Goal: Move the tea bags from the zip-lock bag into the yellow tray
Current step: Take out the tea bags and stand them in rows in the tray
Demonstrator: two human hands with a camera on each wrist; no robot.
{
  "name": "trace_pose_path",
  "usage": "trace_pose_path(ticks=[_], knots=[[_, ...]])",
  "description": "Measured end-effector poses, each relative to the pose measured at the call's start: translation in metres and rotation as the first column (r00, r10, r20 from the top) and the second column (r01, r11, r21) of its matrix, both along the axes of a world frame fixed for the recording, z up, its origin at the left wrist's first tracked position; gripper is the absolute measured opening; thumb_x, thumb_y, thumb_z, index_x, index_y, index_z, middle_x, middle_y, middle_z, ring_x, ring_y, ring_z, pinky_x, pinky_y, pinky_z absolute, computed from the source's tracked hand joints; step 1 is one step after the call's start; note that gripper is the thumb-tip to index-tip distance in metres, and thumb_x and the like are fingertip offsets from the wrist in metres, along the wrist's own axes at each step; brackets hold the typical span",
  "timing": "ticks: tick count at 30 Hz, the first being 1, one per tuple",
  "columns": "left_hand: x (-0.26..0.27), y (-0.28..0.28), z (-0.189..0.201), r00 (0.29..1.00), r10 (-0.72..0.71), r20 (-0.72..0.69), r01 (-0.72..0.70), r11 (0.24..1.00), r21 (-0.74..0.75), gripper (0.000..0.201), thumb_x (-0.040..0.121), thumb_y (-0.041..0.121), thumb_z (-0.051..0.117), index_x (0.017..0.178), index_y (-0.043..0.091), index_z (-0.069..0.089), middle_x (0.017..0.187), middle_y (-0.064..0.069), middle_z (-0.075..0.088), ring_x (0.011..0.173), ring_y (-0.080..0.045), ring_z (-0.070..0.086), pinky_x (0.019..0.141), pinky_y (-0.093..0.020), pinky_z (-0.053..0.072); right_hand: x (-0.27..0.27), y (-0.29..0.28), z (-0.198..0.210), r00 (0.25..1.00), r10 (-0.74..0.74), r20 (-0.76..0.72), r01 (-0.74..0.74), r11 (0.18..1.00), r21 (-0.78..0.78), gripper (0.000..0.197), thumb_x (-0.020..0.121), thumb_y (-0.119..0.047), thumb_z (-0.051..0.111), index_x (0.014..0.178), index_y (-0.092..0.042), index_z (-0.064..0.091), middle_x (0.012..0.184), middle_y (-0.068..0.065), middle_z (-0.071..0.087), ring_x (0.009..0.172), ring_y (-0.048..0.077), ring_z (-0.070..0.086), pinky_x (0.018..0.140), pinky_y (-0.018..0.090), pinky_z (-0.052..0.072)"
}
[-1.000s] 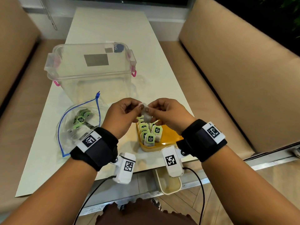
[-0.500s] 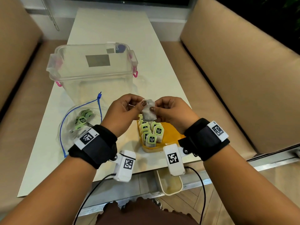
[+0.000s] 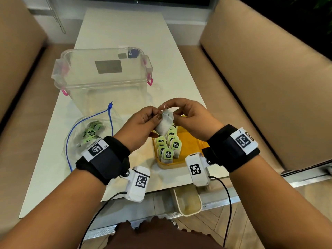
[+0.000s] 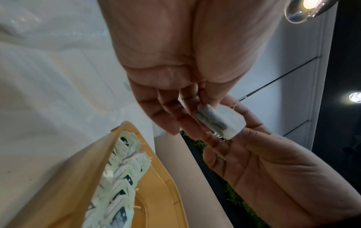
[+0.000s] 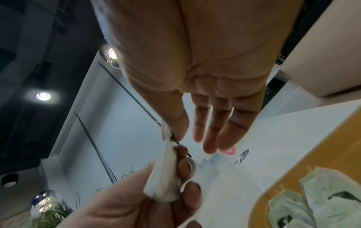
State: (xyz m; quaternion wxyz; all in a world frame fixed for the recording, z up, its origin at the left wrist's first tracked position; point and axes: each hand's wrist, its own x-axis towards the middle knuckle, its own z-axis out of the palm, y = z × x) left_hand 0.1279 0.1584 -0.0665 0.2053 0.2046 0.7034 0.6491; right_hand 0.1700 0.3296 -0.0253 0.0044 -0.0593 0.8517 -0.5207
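Both hands hold one white tea bag in the air above the far end of the yellow tray. My left hand grips its lower body with thumb and fingers. My right hand pinches its top edge, where a thread sticks out. The left wrist view shows the tea bag end-on between the fingers of both hands. Several green-tagged tea bags stand in a row along the tray's left side. The open zip-lock bag lies left of the tray with a few tea bags inside.
A clear plastic box with pink latches stands just behind the hands and the bag. Tan benches flank the narrow white table. A small cream container hangs below the near table edge.
The tea bag, earlier a small bunch between the fingertips, now hangs flat and longer. My right hand has shifted up to its top edge; both hands stay over the tray.
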Motion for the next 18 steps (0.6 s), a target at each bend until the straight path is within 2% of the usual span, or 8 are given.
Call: trace_pose_path(ticks=[2,5,8,9,11,13,15,18], knots=[[0.002,0.001,0.000,0.999,-0.012,0.036,0.012,1.000,0.011,0.016,0.099,0.013,0.045,0.090,0.018,0.058,0.074,0.009,0.066,0.068,-0.006,0.063,0.063,-0.024,0.053,-0.001,0.003,0.002,1.000,-0.004,0.004,0.003,0.998,0.063,0.015,0.087,-0.015,0.062,0.094,-0.027,0.068,0.098,-0.006,0.070,0.085,0.025,0.065,0.083,0.043,0.054],[0.004,0.000,-0.002,0.998,0.030,0.047,-0.029,1.000,-0.006,0.019,0.100,0.016,0.044,0.091,0.018,0.062,0.084,0.000,0.067,0.074,-0.011,0.063,0.065,-0.025,0.054,-0.002,0.009,0.002,0.999,0.025,0.025,-0.028,0.991,0.128,0.006,0.089,-0.011,0.062,0.093,-0.012,0.066,0.086,0.000,0.069,0.079,0.019,0.063,0.073,0.034,0.053],[0.004,-0.004,-0.001,0.990,0.094,0.102,-0.095,0.996,0.004,0.027,0.099,0.033,0.043,0.093,0.018,0.065,0.090,-0.003,0.066,0.079,-0.014,0.062,0.068,-0.030,0.053,-0.004,0.013,0.003,0.997,0.011,0.074,-0.022,0.989,0.147,0.010,0.092,-0.007,0.056,0.090,-0.016,0.061,0.086,0.009,0.070,0.076,0.017,0.067,0.064,0.021,0.049],[0.004,-0.005,-0.001,0.991,0.091,0.095,-0.091,0.996,-0.009,0.024,0.096,0.035,0.047,0.093,0.019,0.065,0.089,-0.002,0.067,0.080,-0.013,0.063,0.068,-0.029,0.053,-0.005,0.014,0.002,0.997,-0.003,0.077,-0.010,0.986,0.165,0.010,0.092,-0.009,0.056,0.089,-0.017,0.060,0.085,0.010,0.071,0.076,0.017,0.068,0.062,0.023,0.049],[0.004,-0.006,-0.002,0.998,0.060,0.035,-0.058,0.996,-0.062,0.011,0.090,0.029,0.060,0.094,0.019,0.065,0.089,-0.001,0.068,0.080,-0.012,0.064,0.069,-0.032,0.053,-0.007,0.015,0.001,0.997,-0.034,0.067,0.020,0.979,0.202,0.006,0.092,-0.012,0.056,0.091,-0.017,0.060,0.085,0.009,0.071,0.074,0.017,0.071,0.063,0.035,0.055],[0.006,-0.006,-0.003,0.999,0.034,-0.013,-0.035,0.994,-0.101,0.009,0.086,0.016,0.068,0.094,0.018,0.067,0.093,-0.009,0.070,0.082,-0.019,0.064,0.073,-0.039,0.054,-0.007,0.013,0.000,0.995,-0.063,0.072,0.048,0.979,0.197,0.004,0.092,-0.013,0.056,0.092,-0.016,0.059,0.085,0.008,0.070,0.073,0.019,0.072,0.066,0.042,0.057],[0.006,-0.005,-0.006,0.998,0.051,-0.031,-0.055,0.993,-0.109,0.010,0.085,0.009,0.069,0.091,0.016,0.067,0.095,-0.018,0.070,0.080,-0.025,0.063,0.076,-0.045,0.055,-0.007,0.011,0.000,0.994,-0.069,0.081,0.053,0.981,0.185,0.002,0.091,-0.014,0.059,0.093,-0.013,0.060,0.086,0.010,0.070,0.073,0.019,0.072,0.068,0.043,0.058],[0.008,-0.003,-0.008,0.997,0.075,-0.034,-0.078,0.991,-0.109,0.009,0.083,0.007,0.071,0.088,0.014,0.068,0.092,-0.020,0.070,0.077,-0.025,0.063,0.077,-0.046,0.055,-0.006,0.009,0.000,0.992,-0.050,0.113,0.025,0.978,0.208,0.009,0.087,-0.011,0.065,0.095,-0.008,0.061,0.085,0.012,0.071,0.073,0.022,0.072,0.068,0.042,0.059]])
